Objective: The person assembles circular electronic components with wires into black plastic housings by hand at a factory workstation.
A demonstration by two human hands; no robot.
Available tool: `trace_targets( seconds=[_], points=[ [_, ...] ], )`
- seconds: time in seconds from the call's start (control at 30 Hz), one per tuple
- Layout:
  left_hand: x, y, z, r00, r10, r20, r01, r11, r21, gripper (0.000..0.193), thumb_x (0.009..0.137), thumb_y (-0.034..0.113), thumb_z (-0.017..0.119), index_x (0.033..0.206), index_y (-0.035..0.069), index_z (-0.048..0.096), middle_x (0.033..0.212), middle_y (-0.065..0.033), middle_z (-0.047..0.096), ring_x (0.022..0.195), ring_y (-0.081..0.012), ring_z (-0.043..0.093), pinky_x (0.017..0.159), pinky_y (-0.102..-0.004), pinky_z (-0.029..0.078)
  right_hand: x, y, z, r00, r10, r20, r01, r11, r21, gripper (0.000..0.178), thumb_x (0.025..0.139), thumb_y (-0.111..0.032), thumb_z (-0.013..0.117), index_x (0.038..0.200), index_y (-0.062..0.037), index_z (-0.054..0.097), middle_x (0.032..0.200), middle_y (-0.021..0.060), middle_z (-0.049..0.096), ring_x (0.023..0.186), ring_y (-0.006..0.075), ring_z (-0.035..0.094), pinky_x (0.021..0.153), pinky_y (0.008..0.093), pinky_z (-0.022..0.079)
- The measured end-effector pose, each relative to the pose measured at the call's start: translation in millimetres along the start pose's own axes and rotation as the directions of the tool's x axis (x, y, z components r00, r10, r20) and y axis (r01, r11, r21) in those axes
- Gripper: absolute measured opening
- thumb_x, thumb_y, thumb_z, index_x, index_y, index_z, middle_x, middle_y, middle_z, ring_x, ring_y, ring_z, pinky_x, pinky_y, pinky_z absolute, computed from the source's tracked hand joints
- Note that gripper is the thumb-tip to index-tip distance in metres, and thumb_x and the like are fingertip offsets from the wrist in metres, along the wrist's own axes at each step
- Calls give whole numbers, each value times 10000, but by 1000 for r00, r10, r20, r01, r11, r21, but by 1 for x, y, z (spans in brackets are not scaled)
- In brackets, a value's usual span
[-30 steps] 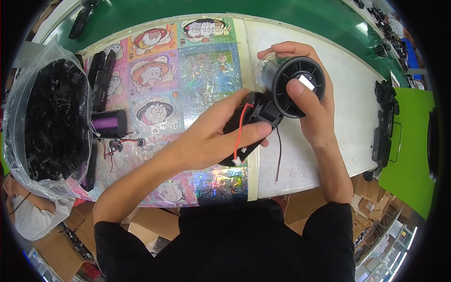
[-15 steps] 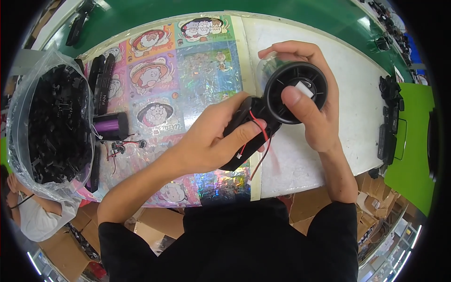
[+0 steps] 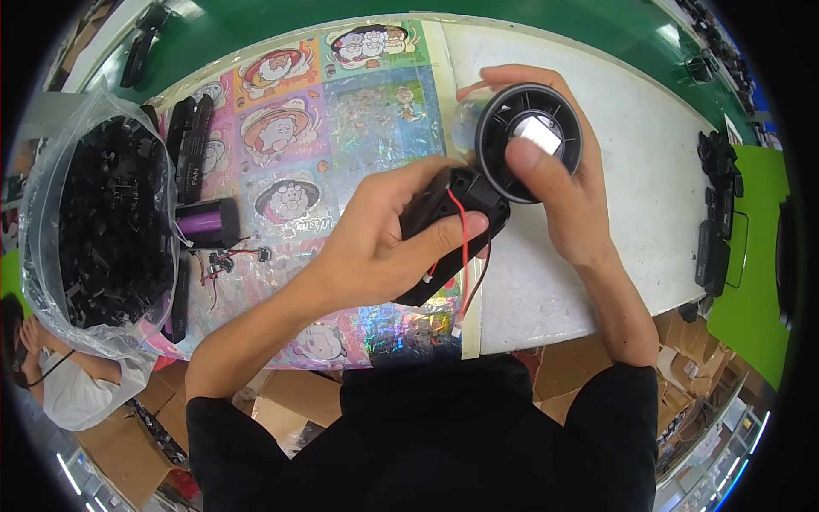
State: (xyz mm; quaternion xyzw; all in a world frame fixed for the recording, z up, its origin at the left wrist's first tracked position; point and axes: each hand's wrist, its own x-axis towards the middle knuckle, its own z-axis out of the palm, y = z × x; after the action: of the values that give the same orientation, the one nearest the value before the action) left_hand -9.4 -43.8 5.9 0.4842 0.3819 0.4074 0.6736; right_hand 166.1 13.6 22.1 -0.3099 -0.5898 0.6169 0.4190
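Observation:
My left hand is closed around a black plastic handle housing, its thumb pressing a red wire against it. Red and dark wires hang down past the housing to a small white connector. My right hand grips a round black fan head, which has a clear cover on its far side. A white square piece sits at the hub, under my right thumb. The fan head meets the top end of the handle; whether they are joined I cannot tell.
At left stands a clear plastic bag of small black parts. Beside it lie black housings, a purple battery cell and wired small boards. More black housings line the right edge. Another person is at lower left.
The fan head has tilted and shifted slightly up and left, showing more of the white square piece. The hanging wires have swung closer to the handle. Both hands keep their hold.

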Motion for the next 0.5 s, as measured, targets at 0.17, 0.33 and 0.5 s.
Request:
trace_targets(
  seconds=[0.17,0.33,0.5],
  points=[
    [8,8,-4,998,-32,-58,27,996,-89,266,949,234,519,1004,-23,553,805,-34,600,715,-66,541,615,-214,441,-2,9,3,998,-53,28,53,999,-6,887,620,110,735,1382,-28,302,1253,88,479,1177,181,479,1012,326,390],
    [6,4,-5,988,-66,-138,72,997,38,283,958,228,487,1056,-33,534,837,-66,616,732,-79,569,642,-221,462,0,8,1,1000,-23,-5,22,998,-58,875,649,121,728,1394,-31,296,1192,64,492,1142,163,493,991,309,411],
    [2,2,1,952,95,-292,-34,978,207,282,944,184,520,1073,-66,531,778,-61,587,669,-88,533,594,-259,445,-3,8,9,998,-39,-54,33,995,-99,843,677,139,697,1393,-31,286,1183,77,495,1137,164,499,989,304,416]
  ],
)
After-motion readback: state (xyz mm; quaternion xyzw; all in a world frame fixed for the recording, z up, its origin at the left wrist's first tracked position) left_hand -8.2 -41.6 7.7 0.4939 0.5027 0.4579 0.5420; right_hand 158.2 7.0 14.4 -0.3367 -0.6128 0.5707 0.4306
